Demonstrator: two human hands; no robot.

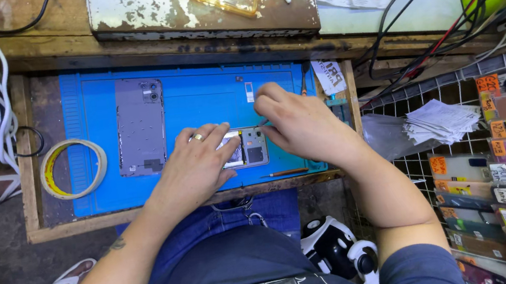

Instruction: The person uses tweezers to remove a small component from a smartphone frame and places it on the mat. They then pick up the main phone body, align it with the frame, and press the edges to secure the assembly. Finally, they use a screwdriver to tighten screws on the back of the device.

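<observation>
Lying between left hand and right hand: opened phone.

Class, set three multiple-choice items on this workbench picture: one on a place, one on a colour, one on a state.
1. Where does the roll of tape lie?
A. left of the mat
B. on the opened phone
C. right of the mat

2. What colour is the mat?
A. green
B. blue
C. red

3. The phone under the hands is:
A. boxed
B. closed
C. opened

Answers: 1 A, it lies on the wood beside the mat's left edge. 2 B, its bare surface is blue. 3 C, inner parts show between left hand and right hand.
</observation>
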